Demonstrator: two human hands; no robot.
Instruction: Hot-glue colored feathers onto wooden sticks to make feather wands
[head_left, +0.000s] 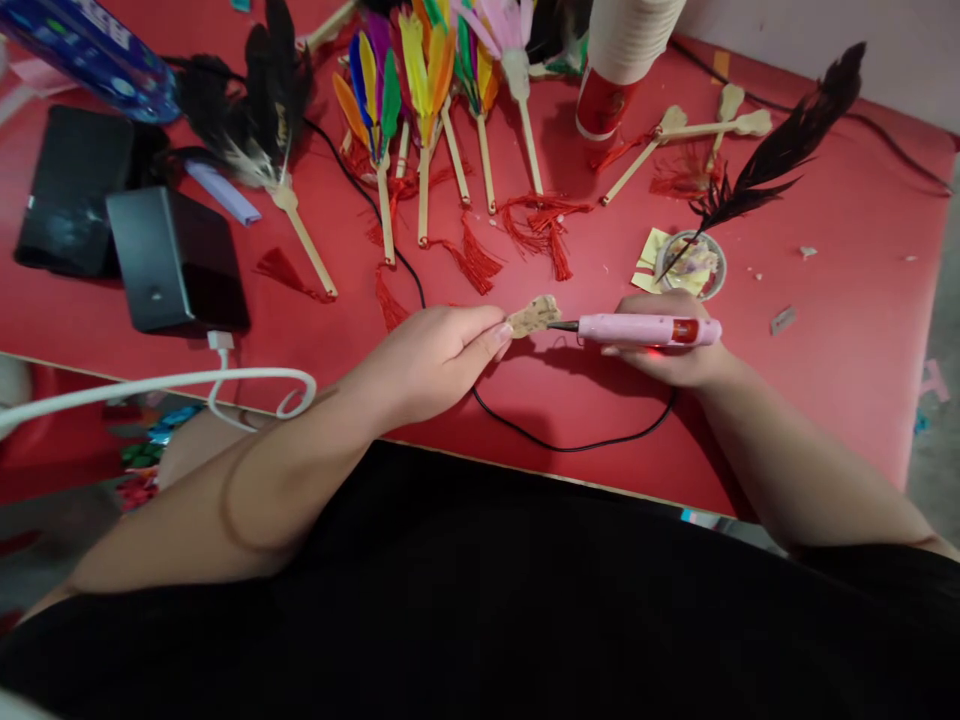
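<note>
My left hand is closed in a pinch on a wooden fan handle; its flat, scalloped head with dark marks sticks out past my thumb, and the rest is hidden by the hand. My right hand is wrapped round a pink glue gun, its dark metal tip pointing left and at the edge of the wooden head. A red glow shows under the gun. Behind my right hand stands a small cup with crumpled scraps, and a long black feather leans over it.
Feather fans with red tassels lie across the back of the red table, a black-feathered fan left of them. Stacked paper cups and bare wooden handles are farther right. A black box with a white cable sits left.
</note>
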